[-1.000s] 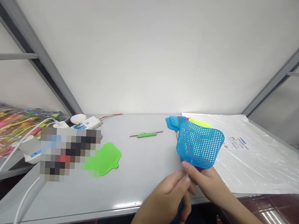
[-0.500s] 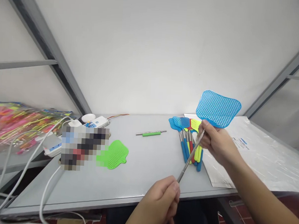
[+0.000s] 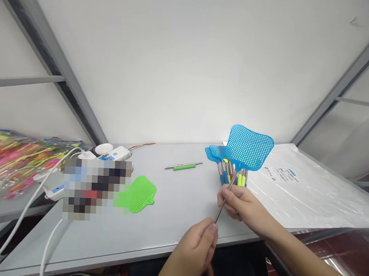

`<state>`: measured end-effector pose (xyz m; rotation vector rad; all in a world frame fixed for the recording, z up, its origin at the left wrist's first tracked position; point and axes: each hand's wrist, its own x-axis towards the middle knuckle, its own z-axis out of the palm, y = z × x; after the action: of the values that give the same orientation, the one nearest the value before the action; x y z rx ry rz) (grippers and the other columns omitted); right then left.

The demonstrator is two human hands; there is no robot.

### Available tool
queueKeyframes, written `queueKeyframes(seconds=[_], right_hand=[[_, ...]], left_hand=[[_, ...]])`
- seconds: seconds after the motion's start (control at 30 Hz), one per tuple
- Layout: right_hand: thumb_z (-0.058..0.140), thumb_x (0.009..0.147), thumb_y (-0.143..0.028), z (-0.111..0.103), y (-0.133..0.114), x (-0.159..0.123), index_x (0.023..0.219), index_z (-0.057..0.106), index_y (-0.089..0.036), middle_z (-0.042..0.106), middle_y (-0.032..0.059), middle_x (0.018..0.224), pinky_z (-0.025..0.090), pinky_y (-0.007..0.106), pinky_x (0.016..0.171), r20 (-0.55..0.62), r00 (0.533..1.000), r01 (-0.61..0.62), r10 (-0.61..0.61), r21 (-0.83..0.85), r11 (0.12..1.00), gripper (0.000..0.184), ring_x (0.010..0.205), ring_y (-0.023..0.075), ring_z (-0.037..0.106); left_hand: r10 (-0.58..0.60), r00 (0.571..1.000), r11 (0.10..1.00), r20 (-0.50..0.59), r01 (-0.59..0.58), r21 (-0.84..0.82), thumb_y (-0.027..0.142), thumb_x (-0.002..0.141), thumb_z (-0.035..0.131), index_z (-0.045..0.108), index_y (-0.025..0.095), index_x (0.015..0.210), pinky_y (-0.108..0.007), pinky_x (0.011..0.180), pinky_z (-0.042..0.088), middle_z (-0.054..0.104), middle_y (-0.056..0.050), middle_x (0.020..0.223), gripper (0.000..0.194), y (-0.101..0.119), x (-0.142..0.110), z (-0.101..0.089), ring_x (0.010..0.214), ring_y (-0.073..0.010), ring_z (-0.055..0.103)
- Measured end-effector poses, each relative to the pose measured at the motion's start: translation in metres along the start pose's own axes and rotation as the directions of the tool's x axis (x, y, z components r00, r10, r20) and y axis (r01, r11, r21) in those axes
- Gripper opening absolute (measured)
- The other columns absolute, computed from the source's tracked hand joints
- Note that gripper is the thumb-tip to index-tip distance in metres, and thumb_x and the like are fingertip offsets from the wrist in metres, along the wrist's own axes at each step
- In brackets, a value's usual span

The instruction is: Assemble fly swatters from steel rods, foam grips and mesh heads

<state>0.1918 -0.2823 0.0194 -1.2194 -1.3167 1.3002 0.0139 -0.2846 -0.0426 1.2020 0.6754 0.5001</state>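
Observation:
Both my hands grip one blue fly swatter (image 3: 250, 147), whose perforated head points up and away from me. My left hand (image 3: 195, 246) is closed round the lower end of its metal rod, hiding whatever grip is there. Higher up, my right hand (image 3: 242, 203) pinches the rod a little below the head. Behind it lies a bunch of fly swatters (image 3: 226, 173) with blue, red and yellow handles, partly covered by the raised one. A loose green swatter head (image 3: 143, 194) rests on the table's left part. Near the middle lies a metal rod with a green handle (image 3: 184, 167).
White plastic packaging (image 3: 292, 201) covers the right side of the grey table (image 3: 174, 207). At the left are a power strip (image 3: 118, 153) and white cables (image 3: 22, 216). Bagged colourful items (image 3: 22, 158) lie farther left. A blurred patch hides some things beside the green head.
My right hand has slid down the rod, away from the swatter head and closer to my left hand. The swatter has shifted left in view, and the camera view has moved slightly.

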Motion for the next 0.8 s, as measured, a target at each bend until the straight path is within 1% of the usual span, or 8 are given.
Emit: queueKeyframes(seconds=[0.17,0.33,0.4,0.47,0.57,0.63,0.7,0.8], right_hand=[[0.056,0.089,-0.057,-0.017,-0.011,0.006,0.077,0.06,-0.015,0.028,-0.0088,0.051,0.016,0.025,0.046,-0.027,1.0,-0.011,0.012,0.025,1.0,0.043,0.046,0.0068,0.023],[0.062,0.086,-0.056,-0.046,-0.032,0.016,0.075,0.059,-0.017,0.021,-0.0104,0.05,0.013,0.026,0.047,-0.233,0.969,0.117,-0.083,0.133,0.984,0.041,0.047,0.0062,0.015],[0.065,0.085,-0.054,-0.051,-0.038,0.02,0.075,0.06,-0.016,0.021,-0.0106,0.049,0.014,0.026,0.047,-0.255,0.962,0.144,-0.102,0.154,0.978,0.039,0.046,0.0058,0.013],[0.065,0.085,-0.052,-0.043,-0.036,0.021,0.075,0.059,-0.017,0.021,-0.0108,0.049,0.015,0.025,0.046,-0.286,0.953,0.162,-0.102,0.193,0.968,0.037,0.045,0.0058,0.014],[0.063,0.086,-0.053,-0.011,-0.011,0.014,0.083,0.057,-0.02,0.023,-0.0108,0.051,0.02,0.024,0.045,-0.398,0.915,0.184,-0.072,0.252,0.95,0.034,0.044,0.0063,0.018],[0.061,0.087,-0.055,0.012,0.012,0.005,0.084,0.056,-0.02,0.03,-0.0095,0.054,0.018,0.024,0.044,-0.313,0.95,0.093,-0.007,0.261,0.961,0.036,0.044,0.0061,0.022],[0.053,0.091,-0.056,0.024,0.03,-0.004,0.082,0.054,-0.019,0.025,-0.0101,0.052,0.016,0.024,0.044,-0.183,0.983,0.053,-0.002,0.278,0.959,0.038,0.044,0.0068,0.02],[0.054,0.092,-0.053,0.014,0.033,-0.008,0.083,0.056,-0.018,0.025,-0.0095,0.053,0.014,0.026,0.046,-0.164,0.986,0.073,-0.038,0.21,0.975,0.036,0.047,0.0072,0.021]], left_hand=[[-0.016,1.0,0.996,-0.01,0.017,0.085,0.064,0.092,0.041,0.038,0.022,0.071,-0.018,0.035,0.029,0.03,0.01,0.049,0.046,0.003,0.002,-0.004,0.035,-0.005,0.026],[-0.1,0.995,0.976,0.022,0.094,0.196,0.065,0.094,0.035,0.035,0.023,0.072,-0.019,0.033,0.023,0.032,0.011,0.048,0.047,0.01,-0.001,-0.008,0.032,-0.0048,0.026],[-0.107,0.994,0.977,0.019,0.102,0.188,0.065,0.093,0.036,0.036,0.023,0.072,-0.019,0.036,0.021,0.03,0.011,0.047,0.048,0.012,-0.003,-0.007,0.035,-0.005,0.024],[-0.119,0.993,0.981,0.02,0.114,0.159,0.065,0.093,0.038,0.037,0.023,0.072,-0.019,0.037,0.02,0.029,0.011,0.046,0.047,0.012,-0.003,-0.006,0.039,-0.0062,0.023],[-0.129,0.992,0.987,-0.001,0.128,0.099,0.066,0.092,0.04,0.04,0.023,0.073,-0.019,0.037,0.02,0.028,0.01,0.047,0.046,0.006,-0.002,-0.004,0.04,-0.0073,0.024],[-0.093,0.995,0.992,-0.038,0.095,0.077,0.066,0.092,0.04,0.041,0.023,0.073,-0.021,0.037,0.017,0.027,0.01,0.047,0.047,0.003,-0.001,-0.003,0.04,-0.0074,0.023],[-0.059,0.997,0.992,-0.044,0.063,0.105,0.064,0.093,0.039,0.043,0.022,0.073,-0.022,0.039,0.016,0.028,0.01,0.046,0.047,0.002,0.001,-0.003,0.039,-0.0075,0.023],[-0.055,0.998,0.978,0.002,0.053,0.201,0.061,0.095,0.037,0.048,0.021,0.075,-0.023,0.042,0.018,0.031,0.01,0.045,0.046,0.007,0.003,-0.004,0.041,-0.0078,0.026]])
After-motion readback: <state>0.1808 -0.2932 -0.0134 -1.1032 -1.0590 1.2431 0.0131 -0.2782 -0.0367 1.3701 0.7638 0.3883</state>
